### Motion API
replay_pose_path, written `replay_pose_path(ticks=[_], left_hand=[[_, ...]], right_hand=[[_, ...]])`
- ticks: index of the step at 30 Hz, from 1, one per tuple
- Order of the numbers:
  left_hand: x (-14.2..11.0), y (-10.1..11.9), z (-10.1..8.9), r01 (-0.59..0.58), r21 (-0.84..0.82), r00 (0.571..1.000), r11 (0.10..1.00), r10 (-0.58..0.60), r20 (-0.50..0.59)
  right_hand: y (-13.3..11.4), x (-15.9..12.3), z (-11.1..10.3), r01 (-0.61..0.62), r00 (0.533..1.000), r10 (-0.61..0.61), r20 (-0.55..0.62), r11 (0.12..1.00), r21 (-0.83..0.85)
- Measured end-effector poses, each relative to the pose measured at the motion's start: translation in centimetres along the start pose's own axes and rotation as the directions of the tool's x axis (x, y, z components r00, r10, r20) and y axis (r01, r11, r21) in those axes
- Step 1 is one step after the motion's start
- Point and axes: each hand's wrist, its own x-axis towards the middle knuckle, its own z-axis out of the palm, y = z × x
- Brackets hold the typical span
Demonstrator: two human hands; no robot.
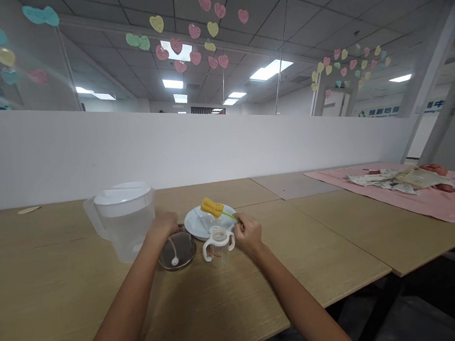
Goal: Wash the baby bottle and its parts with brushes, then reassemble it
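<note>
My right hand (248, 233) grips the thin green handle of a bottle brush with a yellow sponge head (212, 207). The sponge sits over a white plate (192, 223), with a clear domed piece (210, 222) beneath it. In front of the plate stands a clear, uncapped baby bottle (220, 252) with two white side handles, just left of my right hand. My left hand (165, 224) is curled at the far edge of a dark, see-through dish (182, 247); its fingertips are hidden. A straw with a white weighted end (174, 260) lies in that dish.
A lidded, translucent pitcher (127, 225) stands left of my left arm. Far right, a pink cloth (403, 198) bears a doll-like figure in pale clothing (413, 178). A low white partition (210, 151) with glass above borders the wooden table (207, 308).
</note>
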Motion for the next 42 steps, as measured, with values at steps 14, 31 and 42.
replay_pose_path(ticks=[14, 31, 42], left_hand=[[0.7, 2.1, 8.4, -0.311, 0.146, 0.922, 0.939, 0.26, 0.287], [1.4, 0.8, 8.8, -0.3, 0.246, 0.915, 0.922, 0.205, 0.346], [0.7, 1.5, 8.1, -0.249, 0.239, 0.942, 0.938, 0.177, 0.285]], right_hand=[[1.6, 0.3, 1.2, -0.186, 0.979, 0.194, 0.057, 0.974, -0.129], [0.4, 1.2, 0.1, -0.081, 0.962, 0.183, 0.201, 0.899, -0.431], [0.2, 1.0, 0.2, -0.085, 0.975, 0.155, 0.16, 0.923, -0.376]])
